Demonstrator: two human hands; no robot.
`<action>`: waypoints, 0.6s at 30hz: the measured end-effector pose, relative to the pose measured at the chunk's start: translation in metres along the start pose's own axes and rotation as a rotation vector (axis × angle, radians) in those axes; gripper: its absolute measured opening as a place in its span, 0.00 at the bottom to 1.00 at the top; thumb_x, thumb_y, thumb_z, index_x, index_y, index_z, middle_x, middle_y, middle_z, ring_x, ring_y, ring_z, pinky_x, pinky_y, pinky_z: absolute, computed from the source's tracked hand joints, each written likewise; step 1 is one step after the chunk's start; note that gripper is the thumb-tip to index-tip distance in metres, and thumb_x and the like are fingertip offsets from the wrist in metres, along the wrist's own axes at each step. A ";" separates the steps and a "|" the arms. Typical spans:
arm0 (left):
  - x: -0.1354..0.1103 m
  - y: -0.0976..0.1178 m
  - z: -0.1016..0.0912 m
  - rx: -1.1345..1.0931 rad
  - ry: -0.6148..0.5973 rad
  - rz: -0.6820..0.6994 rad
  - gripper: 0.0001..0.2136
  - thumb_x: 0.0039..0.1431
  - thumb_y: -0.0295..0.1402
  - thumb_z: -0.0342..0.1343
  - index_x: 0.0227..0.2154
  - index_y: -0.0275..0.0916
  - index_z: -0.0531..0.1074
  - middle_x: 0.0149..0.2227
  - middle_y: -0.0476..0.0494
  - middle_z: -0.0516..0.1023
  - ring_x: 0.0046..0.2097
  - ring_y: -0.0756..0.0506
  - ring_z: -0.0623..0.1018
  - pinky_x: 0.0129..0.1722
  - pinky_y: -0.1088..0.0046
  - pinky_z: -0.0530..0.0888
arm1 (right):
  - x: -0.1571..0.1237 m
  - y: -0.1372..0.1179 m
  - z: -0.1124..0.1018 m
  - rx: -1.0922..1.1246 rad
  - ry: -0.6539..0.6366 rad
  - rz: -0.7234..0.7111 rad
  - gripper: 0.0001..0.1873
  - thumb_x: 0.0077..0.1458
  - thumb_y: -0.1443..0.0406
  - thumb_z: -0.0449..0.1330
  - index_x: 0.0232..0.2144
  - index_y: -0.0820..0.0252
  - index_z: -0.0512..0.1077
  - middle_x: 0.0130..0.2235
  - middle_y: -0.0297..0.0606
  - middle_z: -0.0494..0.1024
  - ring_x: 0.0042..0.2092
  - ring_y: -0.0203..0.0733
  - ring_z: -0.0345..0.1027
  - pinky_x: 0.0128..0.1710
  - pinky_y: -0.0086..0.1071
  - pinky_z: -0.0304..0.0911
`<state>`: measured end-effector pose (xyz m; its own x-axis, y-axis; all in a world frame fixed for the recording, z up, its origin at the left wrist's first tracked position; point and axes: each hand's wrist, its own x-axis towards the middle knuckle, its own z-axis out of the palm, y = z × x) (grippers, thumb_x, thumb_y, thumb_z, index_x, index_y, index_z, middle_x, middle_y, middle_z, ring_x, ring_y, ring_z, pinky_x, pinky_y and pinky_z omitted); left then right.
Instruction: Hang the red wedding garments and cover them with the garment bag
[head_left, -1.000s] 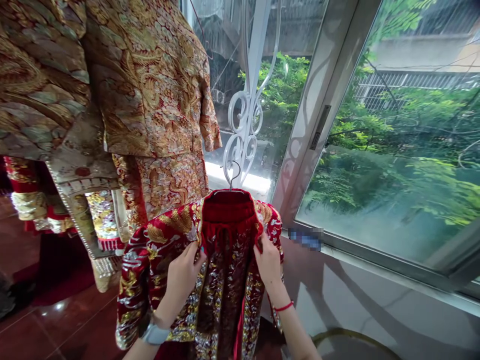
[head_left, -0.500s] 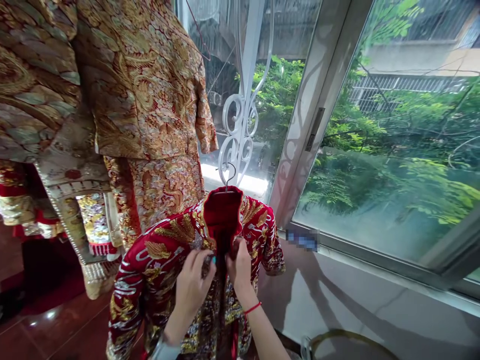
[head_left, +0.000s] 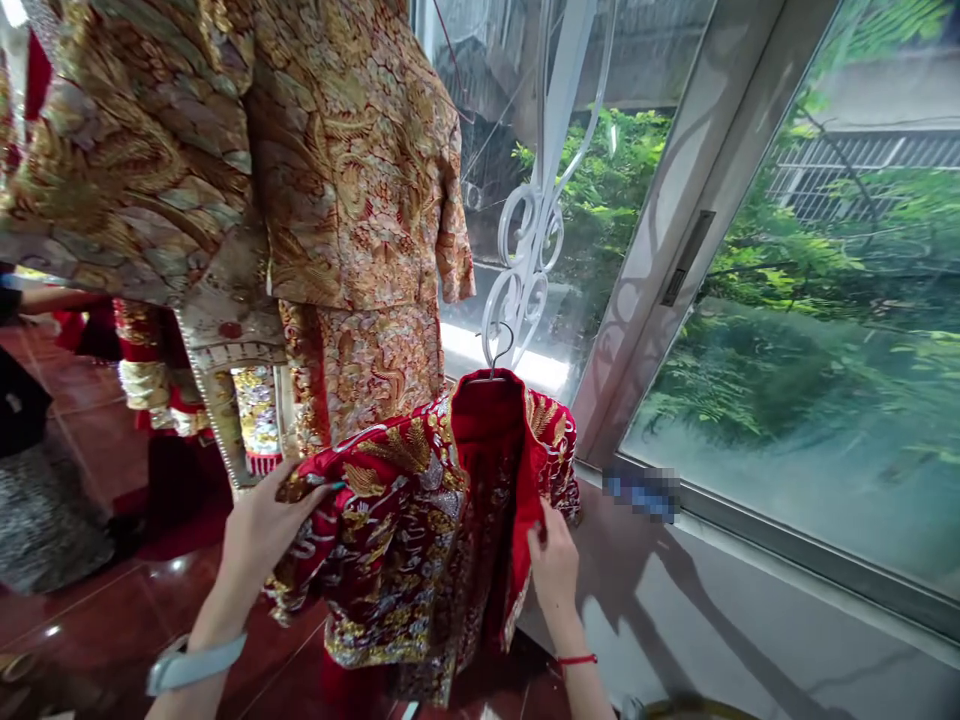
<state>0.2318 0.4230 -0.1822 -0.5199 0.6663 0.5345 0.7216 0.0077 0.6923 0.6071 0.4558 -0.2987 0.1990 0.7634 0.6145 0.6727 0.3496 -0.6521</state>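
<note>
A red jacket [head_left: 390, 540] with gold and silver embroidery hangs on a thin wire hanger [head_left: 496, 350] in front of me. Its front stands apart, so the plain red lining at the collar shows. My left hand [head_left: 270, 515], with a pale band at the wrist, is closed on the upper sleeve at the jacket's left side. On the other side, my right hand [head_left: 555, 560], wearing a red string bracelet, pinches the right front edge where the lining is turned outward. The fingertips of my right hand are partly hidden by the cloth.
Several gold-patterned garments [head_left: 360, 180] hang at the left, close beside the jacket. To the right are a window [head_left: 750, 400] and a pale wall [head_left: 720, 600]; white scrolled metalwork [head_left: 517, 230] stands behind the hanger. Another person's arm [head_left: 56, 298] shows at the far left.
My left hand has gone from the collar front out to the sleeve. My right hand has slid down the front edge and drawn it outward, so the jacket is spread wider. The view has turned left.
</note>
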 end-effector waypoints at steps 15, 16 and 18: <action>-0.201 -0.024 0.154 0.396 -0.159 0.273 0.13 0.58 0.39 0.50 0.41 0.36 0.67 0.38 0.30 0.79 0.41 0.33 0.80 0.39 0.59 0.75 | -0.058 0.020 0.020 -0.152 -0.348 -0.015 0.13 0.58 0.71 0.51 0.35 0.56 0.75 0.33 0.39 0.81 0.33 0.46 0.77 0.33 0.33 0.67; -0.192 -0.022 0.157 0.418 -0.216 0.238 0.13 0.60 0.38 0.48 0.43 0.34 0.68 0.38 0.29 0.79 0.40 0.34 0.81 0.37 0.61 0.75 | -0.059 0.017 0.019 -0.163 -0.384 -0.006 0.13 0.57 0.72 0.52 0.35 0.56 0.75 0.33 0.39 0.81 0.33 0.46 0.77 0.33 0.32 0.66; -0.175 -0.017 0.158 0.447 -0.366 0.154 0.16 0.63 0.36 0.45 0.46 0.31 0.67 0.32 0.32 0.80 0.35 0.35 0.82 0.31 0.65 0.72 | -0.060 0.010 0.016 -0.191 -0.446 0.043 0.13 0.56 0.73 0.53 0.36 0.57 0.75 0.34 0.39 0.81 0.34 0.45 0.77 0.33 0.31 0.65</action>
<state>0.3831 0.4242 -0.3641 -0.2606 0.8974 0.3559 0.9397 0.1513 0.3067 0.5903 0.4223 -0.3495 -0.0675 0.9479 0.3113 0.7977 0.2387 -0.5539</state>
